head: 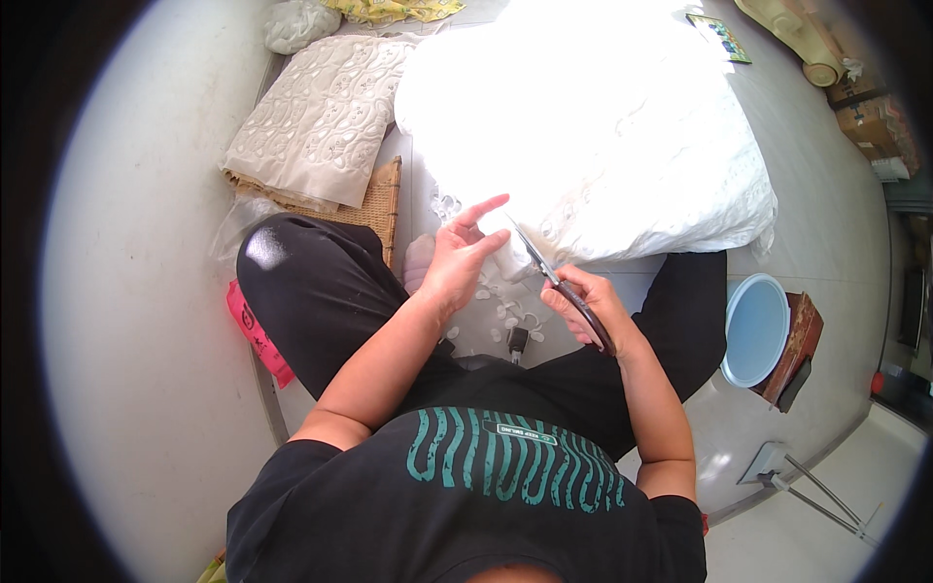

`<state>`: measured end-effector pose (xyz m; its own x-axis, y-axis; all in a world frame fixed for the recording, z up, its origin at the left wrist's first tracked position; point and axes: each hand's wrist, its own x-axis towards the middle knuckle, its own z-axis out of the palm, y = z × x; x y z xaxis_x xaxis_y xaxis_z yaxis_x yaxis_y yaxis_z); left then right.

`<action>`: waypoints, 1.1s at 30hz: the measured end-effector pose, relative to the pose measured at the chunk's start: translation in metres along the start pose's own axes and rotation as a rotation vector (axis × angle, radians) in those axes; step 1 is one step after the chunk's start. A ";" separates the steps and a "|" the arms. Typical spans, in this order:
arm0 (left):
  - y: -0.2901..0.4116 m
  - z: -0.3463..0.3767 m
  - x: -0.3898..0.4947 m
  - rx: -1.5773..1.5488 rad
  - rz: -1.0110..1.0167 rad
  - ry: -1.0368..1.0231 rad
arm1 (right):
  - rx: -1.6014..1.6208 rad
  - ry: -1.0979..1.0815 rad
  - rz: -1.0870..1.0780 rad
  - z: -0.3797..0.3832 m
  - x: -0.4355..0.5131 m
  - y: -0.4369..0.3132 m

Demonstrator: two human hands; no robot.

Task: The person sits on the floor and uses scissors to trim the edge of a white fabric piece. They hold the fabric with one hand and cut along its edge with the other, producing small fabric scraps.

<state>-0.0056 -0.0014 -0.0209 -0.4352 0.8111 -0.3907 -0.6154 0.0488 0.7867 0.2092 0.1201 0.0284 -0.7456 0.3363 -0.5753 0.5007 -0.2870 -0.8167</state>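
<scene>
My right hand [589, 302] grips a pair of scissors [538, 255] by its dark handles. The metal blades point up and left towards my left hand [461, 256], whose thumb and index finger are spread apart with nothing visible between them. Beneath the blades lies a large white eyelet-patterned cloth [700, 175], so brightly sunlit that much of its surface is washed out. Its near edge hangs down between my knees, close to both hands. Small white oval cloth scraps [512, 322] are scattered on the floor below, between my legs.
Folded beige embossed fabric [321, 116] rests on a woven wicker piece [383, 204] at the left. A pink packet [255, 331] lies beside my left knee. On the right stand a light-blue bucket [758, 331] and a reddish-brown wooden object [802, 328]. Cardboard boxes [867, 127] sit farther back.
</scene>
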 end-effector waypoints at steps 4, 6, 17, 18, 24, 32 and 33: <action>0.000 0.006 -0.002 0.113 0.045 0.060 | 0.057 0.043 0.005 0.010 -0.003 0.009; 0.001 0.008 -0.003 0.117 0.053 0.053 | 0.162 0.016 0.019 0.018 -0.002 0.010; 0.006 0.018 -0.010 0.126 0.078 0.020 | 0.374 0.111 0.016 0.054 -0.004 0.011; 0.006 0.019 -0.010 0.127 0.081 0.026 | 0.387 0.120 0.012 0.057 -0.004 0.012; 0.007 0.021 -0.013 0.093 0.066 0.019 | 0.480 0.157 0.017 0.072 -0.006 0.017; -0.001 0.017 -0.013 0.127 0.082 0.016 | 0.607 0.208 0.002 0.091 -0.008 0.020; -0.001 0.018 -0.013 0.120 0.084 0.017 | 0.611 0.208 0.014 0.091 -0.009 0.018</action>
<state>0.0127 -0.0013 -0.0076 -0.4932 0.8056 -0.3282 -0.4941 0.0512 0.8679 0.1854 0.0303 0.0233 -0.6093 0.4777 -0.6329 0.1232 -0.7314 -0.6707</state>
